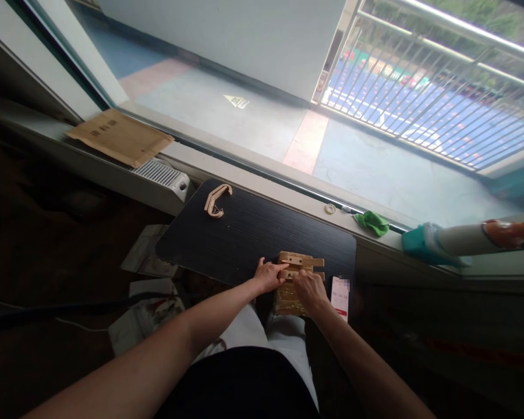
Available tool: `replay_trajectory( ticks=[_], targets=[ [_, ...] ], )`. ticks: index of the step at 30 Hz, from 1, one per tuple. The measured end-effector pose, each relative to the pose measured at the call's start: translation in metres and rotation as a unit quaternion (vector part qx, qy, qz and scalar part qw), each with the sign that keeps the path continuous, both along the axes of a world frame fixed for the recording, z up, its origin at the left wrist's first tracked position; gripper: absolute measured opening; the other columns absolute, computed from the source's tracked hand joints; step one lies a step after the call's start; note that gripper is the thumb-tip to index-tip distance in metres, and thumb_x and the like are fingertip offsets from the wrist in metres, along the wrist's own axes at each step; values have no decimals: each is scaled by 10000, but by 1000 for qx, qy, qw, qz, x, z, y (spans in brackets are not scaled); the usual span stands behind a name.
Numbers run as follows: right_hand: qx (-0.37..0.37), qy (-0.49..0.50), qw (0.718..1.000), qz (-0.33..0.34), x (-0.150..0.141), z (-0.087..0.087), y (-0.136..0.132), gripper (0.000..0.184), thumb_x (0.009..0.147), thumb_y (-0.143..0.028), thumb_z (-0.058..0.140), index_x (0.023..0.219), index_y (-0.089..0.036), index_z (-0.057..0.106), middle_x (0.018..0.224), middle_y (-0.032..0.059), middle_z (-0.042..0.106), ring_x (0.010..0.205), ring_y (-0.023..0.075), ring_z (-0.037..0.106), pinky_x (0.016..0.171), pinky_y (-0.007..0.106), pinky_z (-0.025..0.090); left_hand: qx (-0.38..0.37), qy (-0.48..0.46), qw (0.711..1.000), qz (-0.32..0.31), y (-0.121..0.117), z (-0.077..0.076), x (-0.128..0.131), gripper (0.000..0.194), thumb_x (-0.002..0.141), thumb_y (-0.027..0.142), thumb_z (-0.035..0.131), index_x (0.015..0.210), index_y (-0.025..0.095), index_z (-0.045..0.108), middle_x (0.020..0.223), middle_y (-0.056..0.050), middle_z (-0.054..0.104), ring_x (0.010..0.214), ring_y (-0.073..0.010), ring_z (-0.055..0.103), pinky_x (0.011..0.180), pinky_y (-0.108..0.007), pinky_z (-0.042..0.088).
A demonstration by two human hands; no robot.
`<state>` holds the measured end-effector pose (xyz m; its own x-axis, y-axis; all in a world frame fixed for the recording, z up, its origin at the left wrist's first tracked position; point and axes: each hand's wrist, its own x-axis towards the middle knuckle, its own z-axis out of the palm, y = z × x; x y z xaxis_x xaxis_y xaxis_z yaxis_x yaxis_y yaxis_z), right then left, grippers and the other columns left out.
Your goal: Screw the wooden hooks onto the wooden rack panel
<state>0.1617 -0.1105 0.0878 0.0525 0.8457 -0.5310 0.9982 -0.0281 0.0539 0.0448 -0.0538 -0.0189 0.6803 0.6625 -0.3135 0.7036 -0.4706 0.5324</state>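
Note:
At the near edge of the black table (253, 235), two pale wooden strips with dark holes lie side by side on a brown, tape-wrapped block. The farther wooden strip (299, 261) shows most of its length; the nearer wooden strip (289, 274) is partly under my hands. My left hand (271, 276) rests at the strips' left ends, index finger stretched onto the wood and thumb apart. Curled fingers of my right hand (310, 288) press down over the nearer strip; whatever they pinch is hidden. Below them shows the wrapped block (288, 302).
An angled wooden piece (213, 202) lies at the table's far left. A phone (340, 298) with a timer lies right of my hand. On the sill are a tape roll (330, 208), green cloth (372, 223) and teal container (421, 243). A brown envelope (122, 138) covers the radiator (161, 176).

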Motion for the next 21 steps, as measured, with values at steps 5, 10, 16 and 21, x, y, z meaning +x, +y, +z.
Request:
replay_trajectory(
  ticks=[5, 10, 16, 21],
  targets=[
    [-18, 9, 999, 33, -1, -3, 9, 317, 818, -61, 371, 878, -103, 679, 873, 151, 675, 830, 207, 631, 672, 261, 443, -5, -2, 1000, 1, -1, 0, 0, 466, 749, 381, 531, 1212, 365, 492, 1084, -4, 653, 974, -223, 578, 1012, -500, 204],
    [-20, -4, 986, -163, 3, -12, 7, 342, 867, -259, 361, 857, -142, 682, 879, 140, 683, 818, 200, 639, 678, 261, 436, -8, 3, 1000, 6, -1, -1, 0, 475, 741, 369, 538, 1213, 375, 489, 1087, 9, 651, 980, -216, 572, 1022, -483, 195],
    [-16, 5, 985, -171, 2, -8, 0, 293, 875, -279, 370, 903, -166, 639, 905, 116, 678, 836, 210, 637, 682, 284, 437, -11, -3, 1000, 1, 0, 1, -1, 475, 735, 365, 557, 1206, 364, 497, 1075, 2, 656, 980, -224, 574, 1019, -487, 194],
    [-41, 24, 999, 11, -3, 3, 5, 285, 848, -82, 374, 911, -145, 644, 911, 125, 677, 877, 203, 626, 724, 268, 429, -10, -2, 1000, -3, 1, 1, -1, 462, 748, 382, 550, 1206, 357, 500, 1056, -3, 663, 982, -225, 573, 1018, -486, 196]
  ],
)
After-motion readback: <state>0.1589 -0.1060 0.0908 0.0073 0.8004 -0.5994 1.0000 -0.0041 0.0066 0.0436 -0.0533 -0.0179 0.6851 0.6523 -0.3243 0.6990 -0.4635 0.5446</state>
